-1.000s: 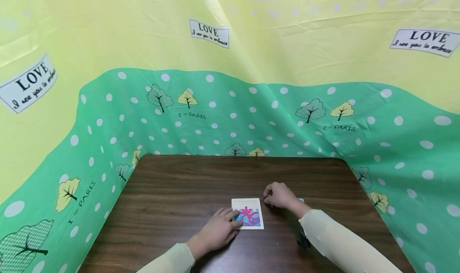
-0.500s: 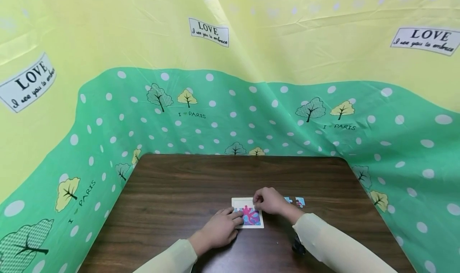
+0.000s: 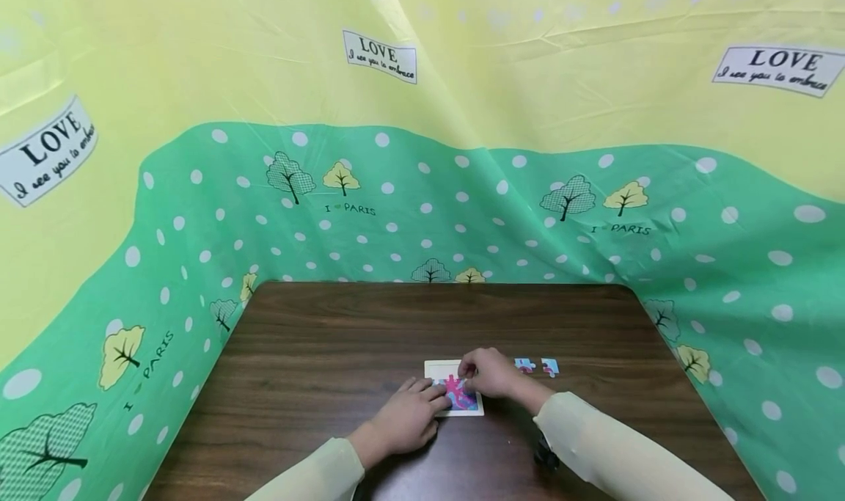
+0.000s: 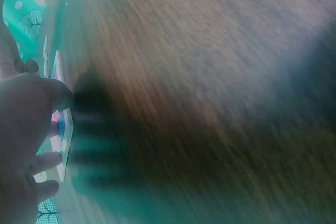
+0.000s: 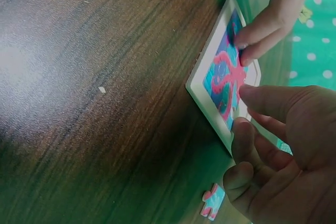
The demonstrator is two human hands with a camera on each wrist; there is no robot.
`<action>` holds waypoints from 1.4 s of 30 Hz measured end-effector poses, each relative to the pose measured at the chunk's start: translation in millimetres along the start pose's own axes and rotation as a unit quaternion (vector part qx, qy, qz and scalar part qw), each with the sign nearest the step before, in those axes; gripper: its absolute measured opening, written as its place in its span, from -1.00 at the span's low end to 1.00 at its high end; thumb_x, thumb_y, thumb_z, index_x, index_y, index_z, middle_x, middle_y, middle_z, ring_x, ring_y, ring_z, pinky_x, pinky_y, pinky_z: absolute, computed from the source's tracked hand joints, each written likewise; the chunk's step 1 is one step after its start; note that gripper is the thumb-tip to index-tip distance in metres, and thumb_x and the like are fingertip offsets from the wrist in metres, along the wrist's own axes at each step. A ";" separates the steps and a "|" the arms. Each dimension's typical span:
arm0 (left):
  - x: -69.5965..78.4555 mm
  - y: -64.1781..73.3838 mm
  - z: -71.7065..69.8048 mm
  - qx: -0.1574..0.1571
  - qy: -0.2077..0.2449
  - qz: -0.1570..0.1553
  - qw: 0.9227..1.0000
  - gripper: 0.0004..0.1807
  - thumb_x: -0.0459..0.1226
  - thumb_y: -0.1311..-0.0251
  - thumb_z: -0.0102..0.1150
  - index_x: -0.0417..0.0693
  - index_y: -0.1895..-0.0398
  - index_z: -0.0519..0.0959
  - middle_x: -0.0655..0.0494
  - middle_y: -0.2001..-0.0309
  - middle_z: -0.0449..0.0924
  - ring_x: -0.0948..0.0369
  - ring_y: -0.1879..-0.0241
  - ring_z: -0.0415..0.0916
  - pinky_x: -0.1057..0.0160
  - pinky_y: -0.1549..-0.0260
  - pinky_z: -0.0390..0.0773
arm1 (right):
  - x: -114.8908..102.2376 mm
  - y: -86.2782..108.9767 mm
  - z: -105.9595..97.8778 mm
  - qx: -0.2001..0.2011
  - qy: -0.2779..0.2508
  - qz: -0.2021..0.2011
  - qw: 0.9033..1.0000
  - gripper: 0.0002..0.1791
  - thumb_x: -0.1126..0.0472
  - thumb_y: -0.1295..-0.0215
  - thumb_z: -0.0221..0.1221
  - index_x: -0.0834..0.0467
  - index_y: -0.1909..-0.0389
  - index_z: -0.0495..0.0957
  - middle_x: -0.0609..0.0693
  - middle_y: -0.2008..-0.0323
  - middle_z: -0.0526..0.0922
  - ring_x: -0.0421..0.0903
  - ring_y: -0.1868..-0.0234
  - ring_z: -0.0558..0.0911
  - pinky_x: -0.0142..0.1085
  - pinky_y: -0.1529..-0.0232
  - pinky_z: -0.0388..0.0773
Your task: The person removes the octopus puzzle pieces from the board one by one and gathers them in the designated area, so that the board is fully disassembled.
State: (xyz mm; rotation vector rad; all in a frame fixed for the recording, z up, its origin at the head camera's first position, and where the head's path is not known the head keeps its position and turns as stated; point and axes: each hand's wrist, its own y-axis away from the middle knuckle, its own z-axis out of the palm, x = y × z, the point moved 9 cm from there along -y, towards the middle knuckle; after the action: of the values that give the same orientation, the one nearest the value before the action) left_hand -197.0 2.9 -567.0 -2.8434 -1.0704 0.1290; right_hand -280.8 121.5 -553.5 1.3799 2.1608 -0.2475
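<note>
A small jigsaw puzzle (image 3: 455, 397) lies in a white-rimmed tray (image 3: 433, 369) on the table. Its lower part is filled with a pink octopus-like figure on blue; a pale strip shows along the far side. My left hand (image 3: 408, 417) rests its straight fingertips on the puzzle's left side. Over the right side of the tray, my right hand (image 3: 494, 373) pinches a puzzle piece, mostly hidden behind thumb and fingers. In the right wrist view, the right thumb and fingertips are right at the puzzle surface (image 5: 222, 80).
Two loose blue-and-pink pieces, one nearer (image 3: 524, 365) and one farther right (image 3: 550, 367), lie right of the tray. A tiny pale chip (image 5: 102, 89) sits on the dark wooden table (image 3: 317, 339). A green and yellow printed cloth (image 3: 396, 193) hangs around the table.
My right hand has moved left from beside the tray to over its right side, uncovering the loose pieces. My left hand has stayed on the puzzle.
</note>
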 end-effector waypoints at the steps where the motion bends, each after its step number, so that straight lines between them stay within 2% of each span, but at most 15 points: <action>1: 0.7 -0.1 0.2 -0.001 0.000 0.002 1.000 -0.50 -0.09 -0.26 0.23 0.22 -0.30 0.58 0.15 -0.32 0.55 -0.01 -0.28 0.52 -0.10 -0.24 0.53 | 0.0 -0.1 0.6 0.000 0.001 -0.001 1.000 -0.85 0.32 -0.06 0.46 0.07 0.36 0.71 -0.10 0.43 0.65 -0.20 0.38 0.53 -0.27 0.33 0.49; 6: 2.6 -0.4 0.0 -0.014 0.001 0.003 1.000 -0.48 -0.11 -0.32 0.17 0.35 -0.36 0.55 0.09 -0.35 0.52 -0.09 -0.29 0.51 -0.07 -0.23 0.55 | 0.7 -1.0 4.5 0.000 0.002 -0.004 1.000 -0.81 0.30 -0.04 0.48 0.05 0.32 0.71 -0.12 0.40 0.63 -0.19 0.36 0.52 -0.23 0.30 0.52; 12: 4.6 0.6 1.9 -0.017 0.005 0.003 1.000 -0.47 -0.11 -0.34 0.17 0.34 -0.39 0.54 0.06 -0.39 0.50 -0.10 -0.32 0.49 -0.09 -0.23 0.55 | -0.4 0.7 6.1 0.010 0.012 -0.009 1.000 -0.77 0.30 0.04 0.52 0.08 0.33 0.72 -0.10 0.41 0.65 -0.16 0.35 0.54 -0.14 0.25 0.55; 18: 4.8 1.2 5.8 -0.015 0.000 0.004 1.000 -0.47 -0.08 -0.35 0.16 0.35 -0.40 0.52 0.07 -0.41 0.48 -0.09 -0.33 0.48 -0.08 -0.21 0.57 | -2.1 2.1 4.1 0.026 0.027 -0.024 0.999 -0.77 0.37 0.12 0.51 0.10 0.41 0.71 -0.08 0.44 0.68 -0.15 0.37 0.56 -0.15 0.29 0.55; 26: 4.9 1.8 3.2 -0.011 -0.006 0.010 1.000 -0.47 -0.07 -0.34 0.18 0.33 -0.39 0.53 0.06 -0.41 0.48 -0.10 -0.32 0.49 -0.07 -0.21 0.57 | -1.8 1.4 4.2 0.031 0.024 -0.023 0.999 -0.73 0.38 0.15 0.50 0.09 0.42 0.65 -0.05 0.44 0.64 -0.16 0.39 0.51 -0.19 0.33 0.50; 34: 8.8 1.7 -0.6 0.001 -0.024 0.028 0.999 -0.45 -0.07 -0.28 0.21 0.26 -0.38 0.55 0.26 -0.41 0.49 -0.12 -0.27 0.52 -0.07 -0.12 0.63 | -4.0 2.7 2.3 0.033 0.019 -0.031 0.999 -0.71 0.37 0.13 0.51 0.10 0.40 0.62 -0.04 0.44 0.62 -0.17 0.40 0.49 -0.24 0.35 0.46; 42: 7.6 -1.8 1.9 -0.010 -0.011 0.024 1.000 -0.44 -0.10 -0.27 0.20 0.24 -0.38 0.54 0.26 -0.40 0.51 -0.14 -0.27 0.52 -0.09 -0.12 0.63 | -2.4 1.7 -0.1 0.019 0.002 -0.016 1.000 -0.78 0.40 0.03 0.45 0.09 0.42 0.63 -0.08 0.50 0.57 -0.20 0.45 0.45 -0.31 0.38 0.40</action>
State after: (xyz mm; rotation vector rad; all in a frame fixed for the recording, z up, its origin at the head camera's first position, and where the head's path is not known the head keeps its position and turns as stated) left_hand -192.7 9.4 -569.0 -2.8928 -1.0149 0.1549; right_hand -278.6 120.5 -552.0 1.3684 2.1940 -0.3009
